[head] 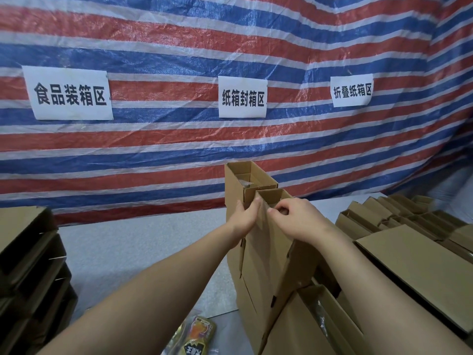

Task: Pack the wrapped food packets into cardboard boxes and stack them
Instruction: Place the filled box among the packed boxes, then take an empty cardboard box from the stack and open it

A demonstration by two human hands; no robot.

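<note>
A tall stack of brown cardboard boxes (258,265) stands on end in front of me on the grey table (143,252). The topmost box (249,180) is open and shows something clear inside. My left hand (244,216) grips the left edge of the nearer box near its top. My right hand (297,219) pinches the same box's upper rim with curled fingers. Wrapped food packets (198,336), yellow and orange, lie on the table by my left forearm. Another open box (322,319) with a clear wrapper inside sits at the lower right.
Flat and folded cardboard boxes (399,216) pile up at the right, with a large flat sheet (419,272) in front. A dark stack of boxes (30,272) stands at the left. A striped tarp (230,60) with three paper signs hangs behind.
</note>
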